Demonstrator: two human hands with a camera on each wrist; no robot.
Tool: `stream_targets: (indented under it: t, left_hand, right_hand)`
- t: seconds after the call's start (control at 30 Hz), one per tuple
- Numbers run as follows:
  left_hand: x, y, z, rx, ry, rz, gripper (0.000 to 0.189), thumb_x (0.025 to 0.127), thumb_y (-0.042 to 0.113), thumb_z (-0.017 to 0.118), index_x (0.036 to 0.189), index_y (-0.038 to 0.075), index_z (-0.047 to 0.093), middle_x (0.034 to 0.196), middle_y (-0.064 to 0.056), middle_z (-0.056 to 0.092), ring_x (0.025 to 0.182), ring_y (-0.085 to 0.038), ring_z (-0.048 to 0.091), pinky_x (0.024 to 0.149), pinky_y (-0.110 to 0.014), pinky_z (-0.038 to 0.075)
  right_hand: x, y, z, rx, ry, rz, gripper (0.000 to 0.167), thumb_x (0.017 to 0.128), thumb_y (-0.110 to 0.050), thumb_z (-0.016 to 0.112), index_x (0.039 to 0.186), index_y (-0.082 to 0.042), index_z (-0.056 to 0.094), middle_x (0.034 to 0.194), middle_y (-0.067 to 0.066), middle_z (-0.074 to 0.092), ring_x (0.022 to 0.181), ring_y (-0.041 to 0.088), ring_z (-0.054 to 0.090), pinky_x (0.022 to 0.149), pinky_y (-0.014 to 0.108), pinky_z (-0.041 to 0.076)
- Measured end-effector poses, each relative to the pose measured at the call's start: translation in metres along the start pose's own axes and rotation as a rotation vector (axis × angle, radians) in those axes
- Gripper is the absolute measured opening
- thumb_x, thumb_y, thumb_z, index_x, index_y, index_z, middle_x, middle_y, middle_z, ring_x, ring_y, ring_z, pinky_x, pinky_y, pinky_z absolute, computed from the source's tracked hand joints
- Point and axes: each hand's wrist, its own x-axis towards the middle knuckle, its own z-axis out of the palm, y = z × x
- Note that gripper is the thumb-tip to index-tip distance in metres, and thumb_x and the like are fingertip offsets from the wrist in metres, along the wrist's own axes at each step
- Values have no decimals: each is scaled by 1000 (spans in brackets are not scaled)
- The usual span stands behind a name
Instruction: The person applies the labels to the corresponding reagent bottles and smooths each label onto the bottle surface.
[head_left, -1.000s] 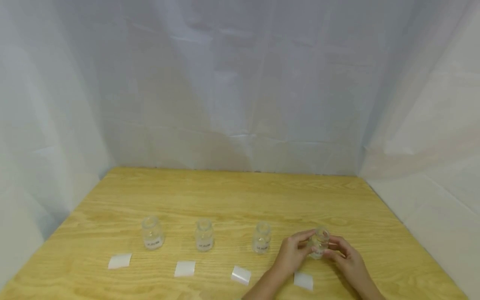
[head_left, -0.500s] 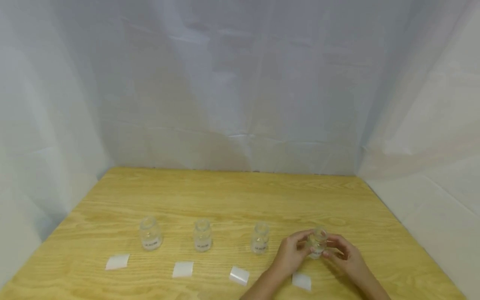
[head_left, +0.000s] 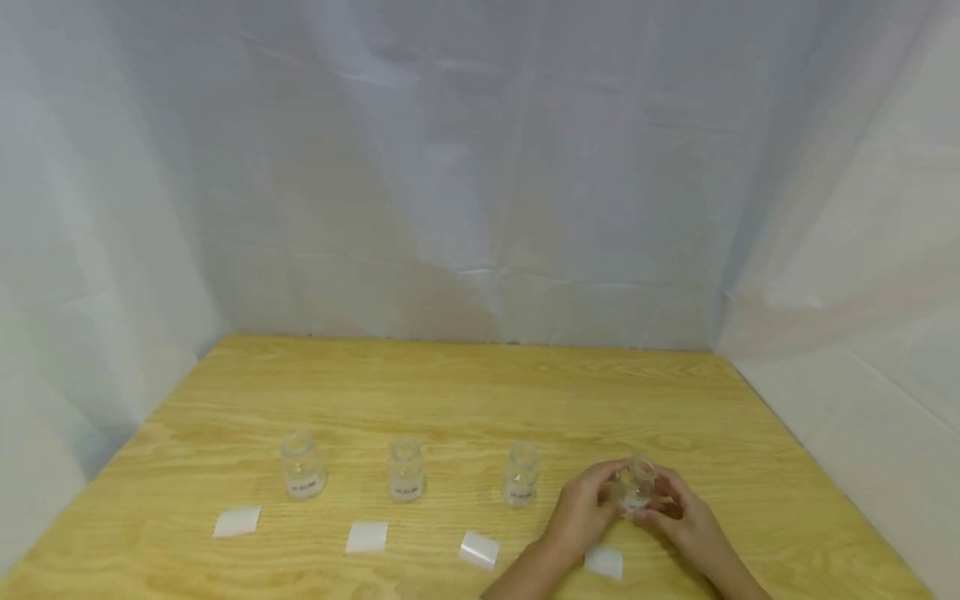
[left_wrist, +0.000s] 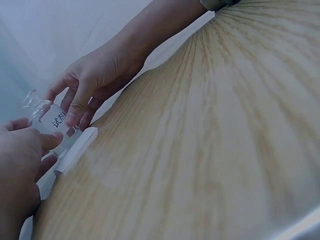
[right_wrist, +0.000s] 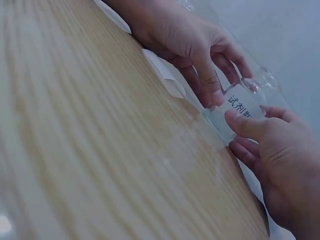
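Note:
Toward the right of the table, a small clear glass reagent bottle (head_left: pixel 640 474) is held between my two hands, its neck leaning a little to the right. Its white label (right_wrist: pixel 243 103) carries black handwritten characters and faces me. My left hand (head_left: pixel 581 508) grips the bottle's left side with thumb and fingers. From the other side my right hand (head_left: pixel 692 523) holds it, the thumb pressing at the label's lower edge. Both thumbs lie at the label in the right wrist view. Just in front of the hands lies a curled white paper slip (head_left: pixel 603 562).
Left of the hands, a row of similar labelled glass bottles stands upright: a near one (head_left: pixel 521 477), a middle one (head_left: pixel 407 471) and a far-left one (head_left: pixel 302 467). White slips (head_left: pixel 367 537) lie before them on the wooden table (head_left: pixel 465 392). White sheeting (head_left: pixel 480 167) encloses three sides.
The held bottle has tipped slightly, its mouth shifting a little. My right thumb has slid left across the bottle's lower front. My left hand stays almost in place.

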Motion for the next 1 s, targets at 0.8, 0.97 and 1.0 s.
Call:
stream_targets:
  t: [0.8, 0.97, 1.0]
  left_hand:
    - [-1, 3, -6, -219, -112, -162, 42, 86, 2, 60, 126, 13, 54, 126, 0, 53, 111, -14, 51, 85, -20, 45]
    - [-1, 5, -8, -248, -114, -200, 39, 88, 6, 60, 126, 15, 55, 127, 3, 52, 113, -14, 50, 87, -22, 44]
    - [-1, 5, -8, -248, -113, -205, 39, 88, 7, 60, 125, 16, 55, 127, 3, 52, 113, -14, 50, 87, -23, 44]
  right_hand:
    - [0, 4, -15, 204, -127, -68, 30, 89, 10, 51, 119, 11, 46, 109, -5, 62, 98, 6, 57, 77, 21, 49]
    - [0, 3, -15, 249, -129, -41, 29, 89, 10, 50, 118, 11, 47, 108, -5, 62, 97, 7, 57, 78, 22, 49]
    - [0, 2, -15, 261, -133, -34, 29, 89, 10, 50, 118, 11, 47, 108, -5, 62, 97, 7, 57, 78, 23, 49]
